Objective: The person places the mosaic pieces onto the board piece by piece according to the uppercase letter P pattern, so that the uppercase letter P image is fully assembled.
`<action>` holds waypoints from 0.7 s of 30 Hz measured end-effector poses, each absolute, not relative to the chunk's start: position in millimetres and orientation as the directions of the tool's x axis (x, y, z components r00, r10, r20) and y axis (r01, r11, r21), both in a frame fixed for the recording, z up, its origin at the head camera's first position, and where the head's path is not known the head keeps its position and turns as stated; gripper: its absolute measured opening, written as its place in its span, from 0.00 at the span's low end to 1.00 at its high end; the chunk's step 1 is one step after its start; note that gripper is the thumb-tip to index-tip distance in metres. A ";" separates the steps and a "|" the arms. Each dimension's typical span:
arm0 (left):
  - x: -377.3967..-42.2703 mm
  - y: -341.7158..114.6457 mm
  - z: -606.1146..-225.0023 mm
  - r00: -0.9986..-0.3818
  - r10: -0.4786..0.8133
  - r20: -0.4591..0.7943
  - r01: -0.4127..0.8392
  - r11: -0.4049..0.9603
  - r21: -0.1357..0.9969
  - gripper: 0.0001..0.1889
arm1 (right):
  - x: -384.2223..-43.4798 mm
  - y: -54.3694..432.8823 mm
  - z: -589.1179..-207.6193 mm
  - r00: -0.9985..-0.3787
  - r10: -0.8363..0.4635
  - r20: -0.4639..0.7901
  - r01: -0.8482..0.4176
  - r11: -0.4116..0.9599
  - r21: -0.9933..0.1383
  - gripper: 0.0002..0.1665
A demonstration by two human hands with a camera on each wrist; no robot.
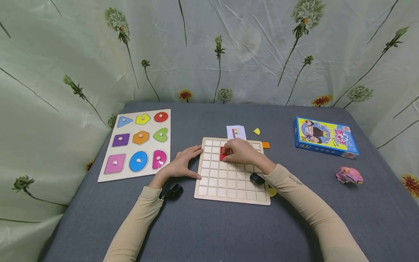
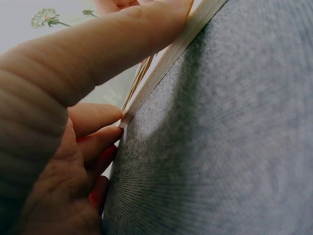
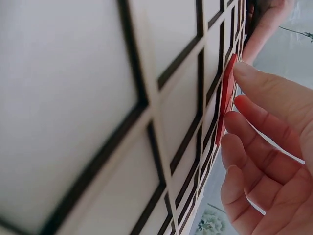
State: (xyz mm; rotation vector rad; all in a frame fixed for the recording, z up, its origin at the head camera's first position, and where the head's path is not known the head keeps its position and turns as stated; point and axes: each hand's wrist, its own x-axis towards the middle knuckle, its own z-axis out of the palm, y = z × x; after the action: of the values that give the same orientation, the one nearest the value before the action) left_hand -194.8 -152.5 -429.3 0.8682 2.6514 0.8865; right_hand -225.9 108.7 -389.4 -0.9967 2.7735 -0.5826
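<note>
A square wooden grid board (image 1: 217, 182) lies flat on the table. My left hand (image 1: 178, 163) rests against its left edge, thumb and fingers spread; in the left wrist view the thumb (image 2: 112, 41) and fingertips touch the board's side. Over the upper part of the grid is my right hand (image 1: 242, 151), its thumb and fingers pinching a flat red piece (image 1: 223, 157) that sits on the squares. The right wrist view shows the red piece (image 3: 226, 95) edge-on by the thumb tip; its full outline is hidden by the hand.
Behind the board lie a pattern card (image 1: 236, 131) and a yellow piece (image 1: 256, 131). An orange piece (image 1: 266, 145) and another yellow piece (image 1: 272, 191) touch its right side. A shape puzzle (image 1: 131, 174) lies left; a blue box (image 1: 325, 137) and pink toy (image 1: 349, 175) lie right.
</note>
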 end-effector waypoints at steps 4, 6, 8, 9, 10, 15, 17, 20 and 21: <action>-194.8 -152.5 -430.0 -0.804 0.595 -0.014 0.467 0.645 0.605 0.50 | -225.0 114.0 -388.0 -0.771 -0.636 -0.003 -0.578 0.703 -0.413 0.06; -194.6 -152.4 -429.9 -0.803 0.596 -0.013 0.468 0.643 0.606 0.50 | -223.9 117.3 -386.2 -0.769 -0.639 0.003 -0.581 0.698 -0.418 0.04; -194.2 -152.6 -429.7 -0.801 0.599 -0.011 0.471 0.642 0.605 0.50 | -222.3 120.7 -384.1 -0.768 -0.640 0.009 -0.583 0.694 -0.423 0.02; -194.1 -152.6 -429.6 -0.801 0.599 -0.010 0.472 0.641 0.605 0.50 | -221.4 122.4 -383.1 -0.768 -0.640 0.012 -0.583 0.693 -0.424 0.02; -193.9 -152.6 -429.4 -0.800 0.600 -0.010 0.472 0.640 0.606 0.50 | -220.5 124.1 -382.1 -0.767 -0.641 0.015 -0.586 0.691 -0.423 0.02; -194.0 -152.6 -429.1 -0.801 0.598 -0.009 0.471 0.640 0.608 0.50 | -215.7 133.9 -380.6 -0.764 -0.645 0.014 -0.594 0.696 -0.404 0.03; -194.2 -152.8 -429.0 -0.800 0.599 -0.012 0.471 0.640 0.607 0.50 | -213.0 138.3 -380.5 -0.765 -0.643 0.015 -0.594 0.698 -0.400 0.03; -194.7 -153.6 -429.6 -0.799 0.601 -0.010 0.476 0.643 0.600 0.51 | -207.9 145.8 -380.1 -0.765 -0.643 0.027 -0.599 0.695 -0.398 0.03; -194.8 -154.0 -429.8 -0.799 0.601 -0.009 0.477 0.644 0.598 0.51 | -206.2 148.1 -379.9 -0.764 -0.644 0.031 -0.601 0.694 -0.396 0.03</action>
State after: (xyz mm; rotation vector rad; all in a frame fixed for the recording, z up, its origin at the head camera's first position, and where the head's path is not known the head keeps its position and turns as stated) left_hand -194.8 -154.0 -429.8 0.8826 2.6564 0.8779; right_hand -206.2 148.1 -379.9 -1.0286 2.7893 -0.5925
